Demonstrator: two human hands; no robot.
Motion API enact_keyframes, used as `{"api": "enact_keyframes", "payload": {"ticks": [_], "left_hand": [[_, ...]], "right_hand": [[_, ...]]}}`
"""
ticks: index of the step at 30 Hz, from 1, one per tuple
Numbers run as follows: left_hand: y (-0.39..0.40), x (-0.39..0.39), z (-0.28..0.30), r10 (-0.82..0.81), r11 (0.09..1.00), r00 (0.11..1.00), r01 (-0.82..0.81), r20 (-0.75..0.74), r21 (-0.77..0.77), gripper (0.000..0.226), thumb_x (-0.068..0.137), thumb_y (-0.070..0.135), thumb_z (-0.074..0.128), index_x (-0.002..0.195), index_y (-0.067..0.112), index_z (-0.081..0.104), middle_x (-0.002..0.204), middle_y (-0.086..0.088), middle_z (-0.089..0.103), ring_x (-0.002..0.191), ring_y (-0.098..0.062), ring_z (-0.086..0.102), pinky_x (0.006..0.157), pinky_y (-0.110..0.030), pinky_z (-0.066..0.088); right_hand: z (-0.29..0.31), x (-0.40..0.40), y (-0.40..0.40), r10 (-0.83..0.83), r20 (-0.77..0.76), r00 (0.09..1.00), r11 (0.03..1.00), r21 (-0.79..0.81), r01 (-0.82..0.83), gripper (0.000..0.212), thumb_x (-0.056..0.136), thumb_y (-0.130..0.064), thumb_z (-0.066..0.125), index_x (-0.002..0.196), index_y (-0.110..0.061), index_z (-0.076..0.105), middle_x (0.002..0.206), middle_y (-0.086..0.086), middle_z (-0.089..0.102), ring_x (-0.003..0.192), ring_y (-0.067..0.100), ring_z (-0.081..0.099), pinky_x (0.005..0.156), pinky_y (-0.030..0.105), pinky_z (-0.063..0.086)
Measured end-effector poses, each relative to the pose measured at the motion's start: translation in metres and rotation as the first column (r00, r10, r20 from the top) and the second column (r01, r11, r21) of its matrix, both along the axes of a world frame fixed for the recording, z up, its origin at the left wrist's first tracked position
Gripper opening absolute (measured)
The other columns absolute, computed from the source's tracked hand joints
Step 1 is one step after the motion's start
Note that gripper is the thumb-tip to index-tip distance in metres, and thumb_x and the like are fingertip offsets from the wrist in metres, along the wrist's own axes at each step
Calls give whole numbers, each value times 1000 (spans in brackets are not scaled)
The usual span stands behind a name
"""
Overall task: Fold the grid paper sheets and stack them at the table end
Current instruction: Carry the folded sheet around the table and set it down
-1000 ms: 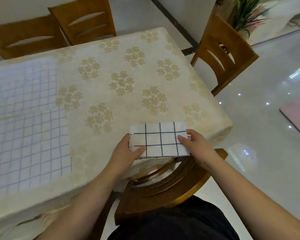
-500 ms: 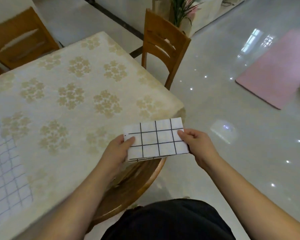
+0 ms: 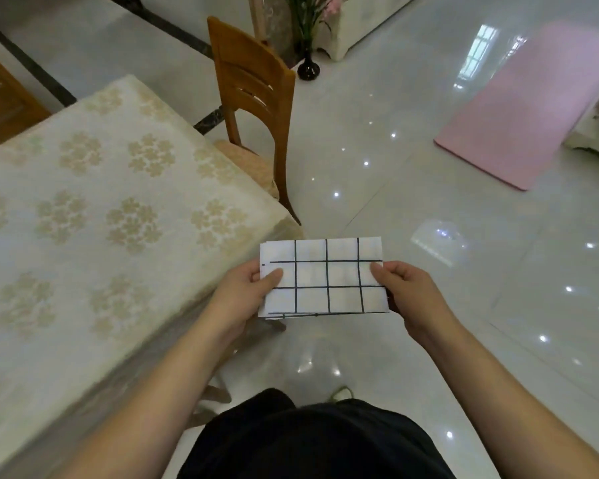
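A folded grid paper sheet (image 3: 325, 276), white with black lines, is held flat in the air just off the table's right corner, above the floor. My left hand (image 3: 244, 293) pinches its left edge with the thumb on top. My right hand (image 3: 407, 293) pinches its right edge the same way. Several folded layers show along its near edge. The table (image 3: 83, 236), covered by a cream flowered cloth, lies to the left of the paper.
A wooden chair (image 3: 256, 98) stands at the table's far right side. A dark vase with a plant (image 3: 308, 67) sits on the glossy tiled floor beyond it. A pink mat (image 3: 519, 108) lies at the right. Another wooden chair (image 3: 0, 105) shows at far left.
The view has swung right and the folded sheet has come off the table edge into the air. The unfolded grid sheets at the left have left the view.
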State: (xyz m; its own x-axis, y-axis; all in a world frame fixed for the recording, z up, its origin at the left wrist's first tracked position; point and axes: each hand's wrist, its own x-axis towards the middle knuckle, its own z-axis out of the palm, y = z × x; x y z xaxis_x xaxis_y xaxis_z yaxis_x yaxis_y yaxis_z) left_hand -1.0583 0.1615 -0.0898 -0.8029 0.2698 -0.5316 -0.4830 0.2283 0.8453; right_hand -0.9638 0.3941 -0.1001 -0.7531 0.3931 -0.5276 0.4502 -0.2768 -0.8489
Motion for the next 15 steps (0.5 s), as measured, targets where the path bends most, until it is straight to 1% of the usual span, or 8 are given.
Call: {"api": "enact_keyframes", "payload": {"ticks": [2,4,7,11,13,15], "left_hand": [[13,-4,-2,-20,1000,1000,20,-8,-15,21,92,10,62,113,10,67,101,-10,75,95,-29,71,88,-51,55],[25,-12,-4,-43,999,999,43,4,-10,23,92,13,63,115,11,67,104,-11,74,97,-30,70,91,-53,53],[43,-28,-9,-42,999,999,42,7,-18,22,92,12,63,114,9,67,100,-10,75,94,-30,71,89,-52,54],[63,-62,-17,-57,998,998,56,5,5,25,91,11,63,115,6,67,101,-11,75,94,-29,71,89,-49,55],[73,-84,-22,-70,997,998,70,5,28,24,90,12,64,114,8,68,101,-10,75,94,-28,71,89,-48,55],[83,-108,-24,-77,996,997,77,4,46,24,91,13,64,115,10,67,100,-8,75,93,-26,72,88,-47,55]], "right_hand": [[1,1,14,-17,7,1000,1000,-17,18,14,94,-19,62,89,-8,70,81,6,74,71,17,69,64,31,56],[-1,-3,25,-38,19,999,999,-25,39,14,93,-19,63,91,-7,70,84,8,74,73,18,70,65,31,55],[-3,-17,39,-61,38,997,998,-28,62,15,94,-18,62,94,-6,70,90,11,75,77,20,70,66,32,57],[-6,-48,57,-76,57,996,997,-7,76,16,94,-19,61,97,-7,71,95,12,75,84,25,70,77,39,58],[-6,-68,67,-84,53,995,996,23,83,16,94,-20,61,94,-7,71,92,11,75,82,23,70,76,38,57],[-4,-89,77,-75,42,996,995,63,72,17,94,-20,61,91,-7,71,86,8,74,77,19,69,69,33,56]]}}
